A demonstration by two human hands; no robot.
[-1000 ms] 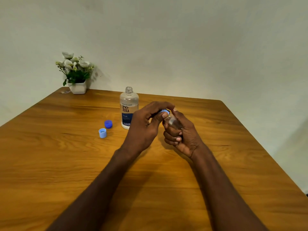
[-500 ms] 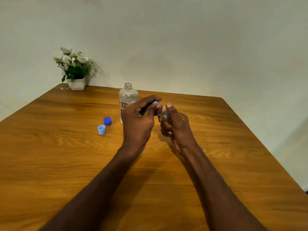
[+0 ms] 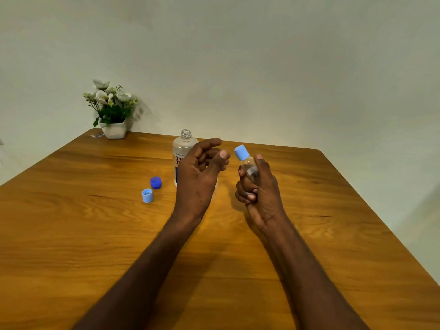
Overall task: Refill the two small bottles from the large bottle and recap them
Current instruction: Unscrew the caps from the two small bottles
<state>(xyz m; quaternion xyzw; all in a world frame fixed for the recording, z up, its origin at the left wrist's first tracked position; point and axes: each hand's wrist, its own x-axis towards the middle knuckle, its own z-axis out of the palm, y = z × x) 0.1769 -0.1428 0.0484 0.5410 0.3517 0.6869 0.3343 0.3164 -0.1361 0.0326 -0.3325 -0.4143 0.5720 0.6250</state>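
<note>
My right hand (image 3: 258,186) grips a small clear bottle (image 3: 248,167) that tilts left, its light blue cap (image 3: 241,152) screwed on. My left hand (image 3: 200,175) hovers just left of that cap with loosely curled fingers and holds nothing. Behind my left hand the large clear bottle (image 3: 183,151) stands upright and uncapped, partly hidden. A dark blue cap (image 3: 156,182) and a light blue cap (image 3: 147,195), open side up, lie on the wooden table (image 3: 95,234) left of the large bottle. A second small bottle is not visible.
A white pot with white flowers (image 3: 112,110) stands at the table's far left corner against the wall. The table's right edge runs diagonally down the right side.
My left hand has let go of the cap on the small bottle and drawn back to the left. Both hands have separated, and the capped bottle is now visible.
</note>
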